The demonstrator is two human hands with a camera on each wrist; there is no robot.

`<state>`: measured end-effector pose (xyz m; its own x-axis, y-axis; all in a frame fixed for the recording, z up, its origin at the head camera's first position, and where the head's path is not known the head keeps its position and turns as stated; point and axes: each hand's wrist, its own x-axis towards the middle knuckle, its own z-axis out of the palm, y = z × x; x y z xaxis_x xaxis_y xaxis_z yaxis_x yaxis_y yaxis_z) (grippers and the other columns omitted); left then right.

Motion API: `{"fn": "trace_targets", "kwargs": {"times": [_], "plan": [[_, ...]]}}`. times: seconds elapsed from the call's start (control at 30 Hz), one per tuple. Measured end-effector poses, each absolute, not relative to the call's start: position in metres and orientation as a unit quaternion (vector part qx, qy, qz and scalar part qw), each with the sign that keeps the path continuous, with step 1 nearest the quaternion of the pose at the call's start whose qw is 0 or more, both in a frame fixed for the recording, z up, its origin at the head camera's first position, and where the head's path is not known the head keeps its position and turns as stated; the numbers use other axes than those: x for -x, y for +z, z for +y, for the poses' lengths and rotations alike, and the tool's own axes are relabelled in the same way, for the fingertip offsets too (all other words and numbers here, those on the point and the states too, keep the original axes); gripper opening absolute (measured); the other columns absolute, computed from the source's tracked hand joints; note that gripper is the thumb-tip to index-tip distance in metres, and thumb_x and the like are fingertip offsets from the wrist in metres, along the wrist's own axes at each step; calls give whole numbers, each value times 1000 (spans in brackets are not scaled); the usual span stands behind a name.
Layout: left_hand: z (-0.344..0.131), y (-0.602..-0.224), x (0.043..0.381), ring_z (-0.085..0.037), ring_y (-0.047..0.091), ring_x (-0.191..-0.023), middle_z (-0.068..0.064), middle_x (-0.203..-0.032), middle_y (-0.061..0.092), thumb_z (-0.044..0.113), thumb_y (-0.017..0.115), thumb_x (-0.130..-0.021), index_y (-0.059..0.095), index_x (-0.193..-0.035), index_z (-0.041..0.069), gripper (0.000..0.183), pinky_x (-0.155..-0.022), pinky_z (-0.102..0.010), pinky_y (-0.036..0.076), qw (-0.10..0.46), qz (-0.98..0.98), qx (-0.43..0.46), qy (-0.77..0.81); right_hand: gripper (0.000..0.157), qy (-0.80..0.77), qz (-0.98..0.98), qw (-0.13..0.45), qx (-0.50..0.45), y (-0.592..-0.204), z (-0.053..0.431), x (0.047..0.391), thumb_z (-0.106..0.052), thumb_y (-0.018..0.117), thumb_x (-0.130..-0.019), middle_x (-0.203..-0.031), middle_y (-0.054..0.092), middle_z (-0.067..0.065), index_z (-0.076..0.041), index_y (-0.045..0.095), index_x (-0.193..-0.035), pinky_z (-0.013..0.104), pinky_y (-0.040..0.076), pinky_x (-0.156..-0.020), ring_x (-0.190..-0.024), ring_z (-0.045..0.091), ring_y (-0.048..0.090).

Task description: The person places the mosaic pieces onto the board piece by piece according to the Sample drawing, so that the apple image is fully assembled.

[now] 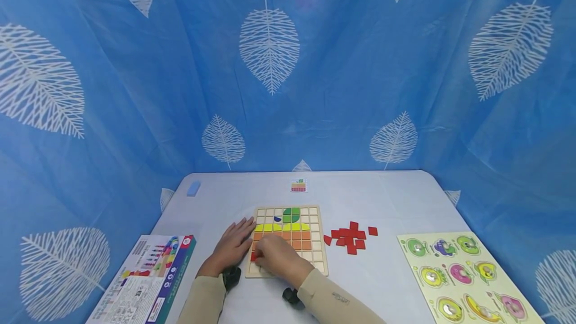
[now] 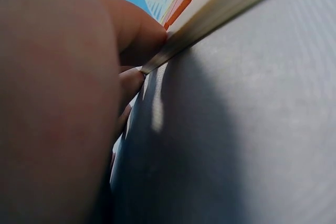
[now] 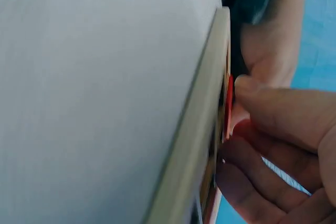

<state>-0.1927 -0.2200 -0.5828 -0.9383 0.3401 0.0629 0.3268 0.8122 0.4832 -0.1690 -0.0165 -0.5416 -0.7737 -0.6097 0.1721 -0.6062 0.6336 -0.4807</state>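
A square wooden grid board (image 1: 322,254) lies on the table, partly filled with green, yellow, orange and red tiles. With its fingers stretched out, my left hand (image 1: 233,246) rests against the board's left edge; its fingertips touch the wooden side (image 2: 210,17) in the left wrist view. Over the board's lower left part is my right hand (image 1: 278,256), thumb and fingers bent round a red tile (image 3: 229,103) at the board's surface. The hand hides several grid cells. Right of the board, loose red tiles (image 1: 348,236) lie in a heap.
Behind the board lies a small picture card (image 1: 299,185). A blue block (image 1: 193,188) is at the far left. A printed box (image 1: 148,276) lies on the left, a fruit puzzle board (image 1: 465,276) on the right. A blue leaf-patterned curtain (image 1: 315,114) encloses the table.
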Motion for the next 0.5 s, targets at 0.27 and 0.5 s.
{"fn": "trace_targets", "kwargs": {"times": [0.27,0.5], "plan": [[-219,-581,194,-33,24,-156,-11,-167,38,24,55,-111,48,-158,5,52,-126,-55,13,11,949,-187,253,5,-323,905,-23,275,-532,45,183,-12,81,-95,-92,70,-7,-9,80,-98,24,58,-74,-80,7,61],[-218,-581,192,-34,24,-156,-11,-166,38,24,55,-110,49,-158,6,52,-126,-56,14,17,952,-176,251,17,-295,943,-26,149,-539,123,196,-7,85,-88,-109,72,4,-9,79,-104,44,59,-95,-107,26,67]]}}
